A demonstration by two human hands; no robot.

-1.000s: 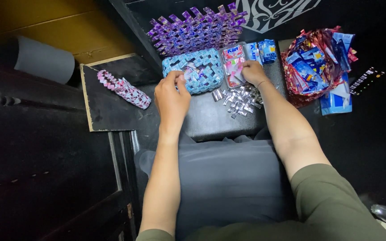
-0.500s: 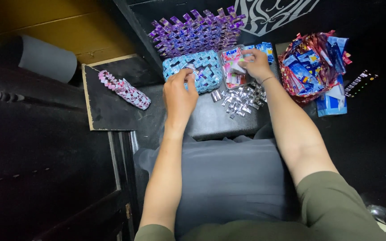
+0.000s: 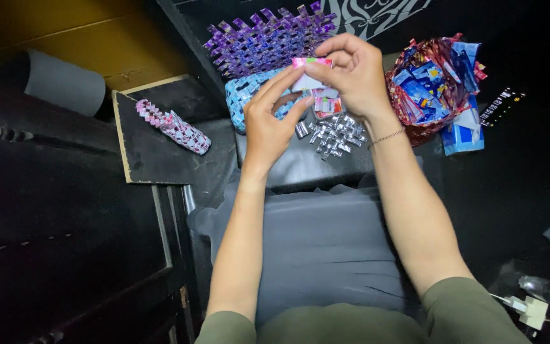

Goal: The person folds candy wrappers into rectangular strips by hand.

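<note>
My left hand [image 3: 274, 118] and my right hand [image 3: 350, 73] meet above a dark board on my lap, both pinching a small pink and white wrapper strip [image 3: 309, 74]. Below them lies a loose pile of folded silver wrapper pieces [image 3: 332, 135]. A blue woven piece [image 3: 243, 97] sits just behind my left hand, partly hidden by it. A purple woven panel [image 3: 263, 39] stands farther back.
A red woven basket [image 3: 433, 86] holding blue wrappers is at the right, with a blue packet [image 3: 463, 137] beside it. A pink woven tube [image 3: 173, 126] lies on a dark board [image 3: 151, 150] at the left. A grey roll [image 3: 65, 83] sits far left.
Both hands have lifted off the pile and come together. My right hand picked up the pink and white strip, and my left hand moved in and took hold of it too.
</note>
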